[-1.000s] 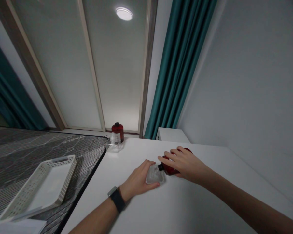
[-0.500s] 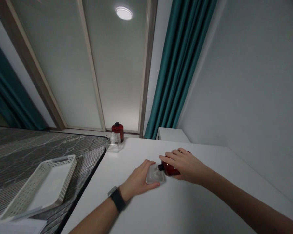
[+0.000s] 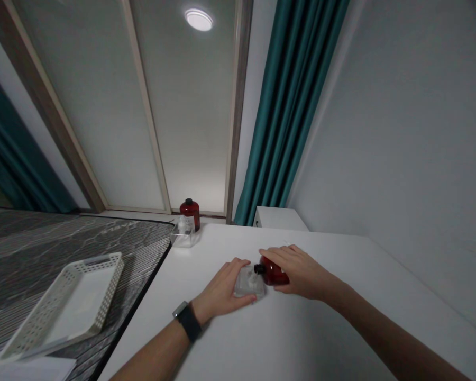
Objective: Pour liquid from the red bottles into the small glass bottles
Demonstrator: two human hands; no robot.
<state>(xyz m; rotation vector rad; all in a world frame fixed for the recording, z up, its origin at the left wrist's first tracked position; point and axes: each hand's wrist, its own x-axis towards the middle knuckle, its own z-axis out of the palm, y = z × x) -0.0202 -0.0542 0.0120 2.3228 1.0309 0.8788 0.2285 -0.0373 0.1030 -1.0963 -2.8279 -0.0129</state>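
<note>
My left hand (image 3: 226, 291) holds a small clear square container (image 3: 248, 286) on the white table, thumb and fingers around its sides. My right hand (image 3: 299, 272) grips a dark red bottle (image 3: 273, 273), tilted on its side with its black neck pointing left over the container's rim. Whitish or clear contents show inside the container, but I cannot make out what they are. The fingers of my right hand hide the back of the bottle.
A second red bottle (image 3: 190, 212) with a black cap stands at the table's far left corner, behind another clear container (image 3: 183, 235). Left of the white table (image 3: 301, 338), a white perforated basket (image 3: 69, 301) rests on a dark striped surface, with white paper (image 3: 31, 368) beside it.
The bottle and both hands have shifted slightly left in view. The bottle's neck now sits farther over the container, which stays in my left hand.
</note>
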